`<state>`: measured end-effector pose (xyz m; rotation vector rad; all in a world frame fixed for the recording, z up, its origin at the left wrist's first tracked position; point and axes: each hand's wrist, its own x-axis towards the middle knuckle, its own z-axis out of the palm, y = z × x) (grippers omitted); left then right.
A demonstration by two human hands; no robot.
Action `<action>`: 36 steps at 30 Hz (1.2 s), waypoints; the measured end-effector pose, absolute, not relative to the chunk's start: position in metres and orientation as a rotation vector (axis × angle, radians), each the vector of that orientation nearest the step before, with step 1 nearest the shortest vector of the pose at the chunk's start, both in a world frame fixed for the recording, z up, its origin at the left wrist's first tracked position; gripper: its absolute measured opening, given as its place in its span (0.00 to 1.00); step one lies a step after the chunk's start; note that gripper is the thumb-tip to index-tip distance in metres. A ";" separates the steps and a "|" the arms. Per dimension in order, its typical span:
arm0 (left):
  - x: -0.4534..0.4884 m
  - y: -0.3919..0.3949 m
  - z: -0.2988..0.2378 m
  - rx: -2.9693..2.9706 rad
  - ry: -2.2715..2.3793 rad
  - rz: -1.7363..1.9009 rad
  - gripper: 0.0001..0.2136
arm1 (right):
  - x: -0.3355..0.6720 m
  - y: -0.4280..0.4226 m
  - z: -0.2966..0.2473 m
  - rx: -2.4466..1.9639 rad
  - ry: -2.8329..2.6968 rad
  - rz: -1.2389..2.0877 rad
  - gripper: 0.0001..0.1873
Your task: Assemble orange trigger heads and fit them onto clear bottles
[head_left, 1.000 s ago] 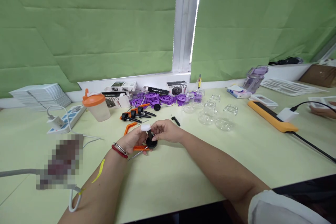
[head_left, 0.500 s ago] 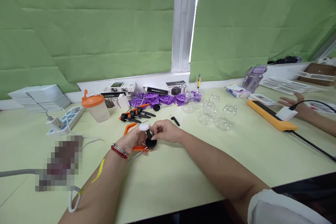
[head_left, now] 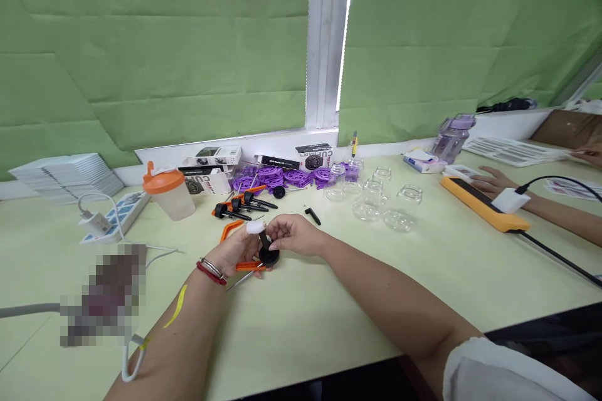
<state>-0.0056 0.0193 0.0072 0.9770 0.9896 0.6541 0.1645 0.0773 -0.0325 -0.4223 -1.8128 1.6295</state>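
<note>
My left hand (head_left: 238, 249) is closed around an orange handle frame (head_left: 250, 266) with a round black piece (head_left: 269, 255) at its end. A thin metal rod (head_left: 239, 280) sticks out below it. The thumb wears a white cover, and a black stem (head_left: 264, 239) rises beside it. My right hand (head_left: 297, 235) pinches at the top of the round black piece; its fingertips hide whether a small part is between them. A small black angled part (head_left: 313, 216) lies just beyond. Farther back are several similar orange-and-black assemblies (head_left: 244, 203).
Purple plastic parts (head_left: 282, 177) and printed boxes (head_left: 314, 156) line the wall. Clear glass jars (head_left: 367, 205) stand right of centre. An orange-lidded cup (head_left: 169, 195) and a power strip (head_left: 115, 218) are at left. Another person's hand (head_left: 491, 183) lies beyond the yellow power strip (head_left: 484, 203).
My hands keep the same grip on the orange-and-black piece, with barely any movement. The other person's hand at right has shifted left, and a second hand shows at the far right edge.
</note>
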 end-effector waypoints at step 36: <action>-0.007 0.019 0.009 0.971 0.991 0.619 0.28 | 0.166 0.075 -0.030 -0.461 -1.835 1.623 0.16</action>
